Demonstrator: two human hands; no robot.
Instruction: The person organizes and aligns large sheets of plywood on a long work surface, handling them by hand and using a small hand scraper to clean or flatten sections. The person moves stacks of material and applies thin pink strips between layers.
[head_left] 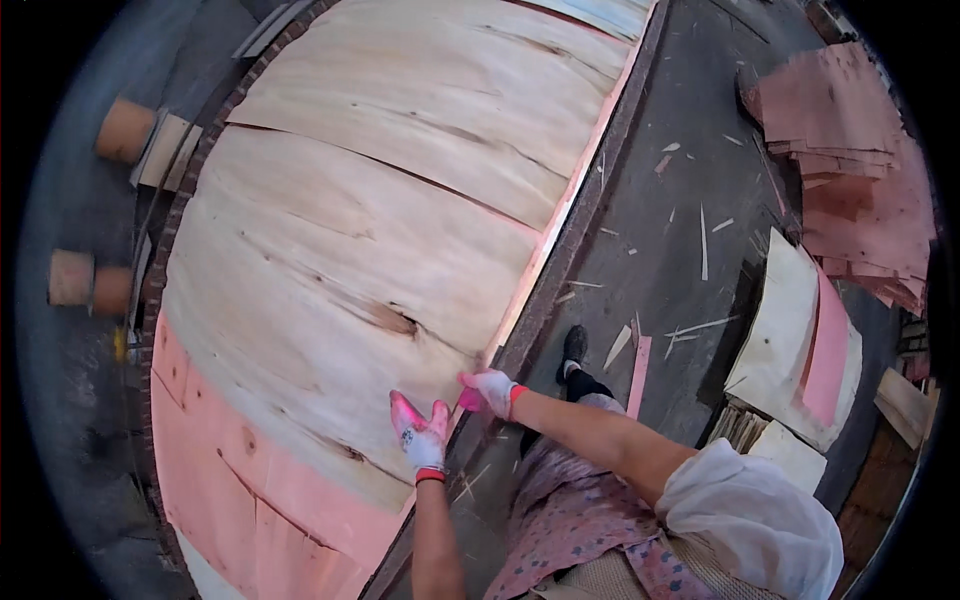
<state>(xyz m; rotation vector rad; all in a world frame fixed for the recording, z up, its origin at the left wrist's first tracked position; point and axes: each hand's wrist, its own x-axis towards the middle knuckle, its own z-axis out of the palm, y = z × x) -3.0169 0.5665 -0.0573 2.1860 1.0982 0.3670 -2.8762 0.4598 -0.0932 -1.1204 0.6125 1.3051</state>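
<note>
Large pale wood veneer sheets (330,270) lie across a long stack, with knots and cracks in the near one. Pink-coated veneer (240,455) shows from under it at the near left. My left hand (420,435), in a white glove with pink fingers, is over the pale sheet near its right edge, thumb and fingers apart. Just to its right, my right hand (490,392), gloved the same way, has its fingers closed at the sheet's edge. Part of its grip is hidden by the hand itself.
A dark ledge (560,290) runs along the stack's right side. Wood slivers (704,243) litter the grey floor. On the right are pink veneer sheets (840,110) and a pale veneer pile (775,340). Round wooden cores (126,130) stand at the far left.
</note>
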